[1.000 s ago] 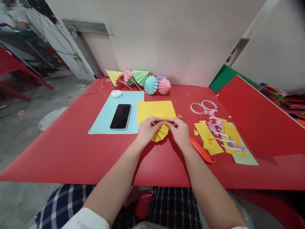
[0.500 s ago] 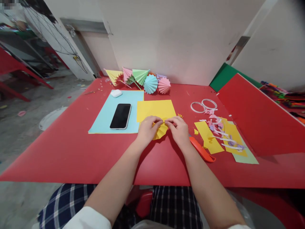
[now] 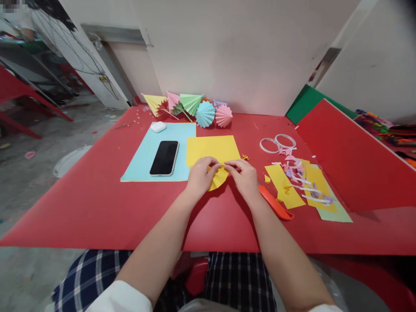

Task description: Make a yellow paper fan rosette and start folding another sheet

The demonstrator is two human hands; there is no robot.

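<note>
At the middle of the red table point(image 3: 97, 208), left hand point(image 3: 201, 173) and right hand point(image 3: 243, 175) pinch the pleated yellow paper point(image 3: 217, 180), apparently by its partly hidden far edge; its folds fan nearer, between them. Just beyond lies a yellow sheet point(image 3: 212, 148); farther left, a phone point(image 3: 164, 158).

Since a second ago, the index finger of the left hand point(image 3: 200, 174) has bent and drawn back slightly toward 9 o'clock, so a small gap now parts its tip from the fingertips of the right hand point(image 3: 245, 177). Less of the pleated yellow paper point(image 3: 217, 180) shows, its visible edge trimmed toward 4 o'clock. The view has dipped, setting the red table point(image 3: 224, 229) a touch nearer 12 o'clock in frame
</note>
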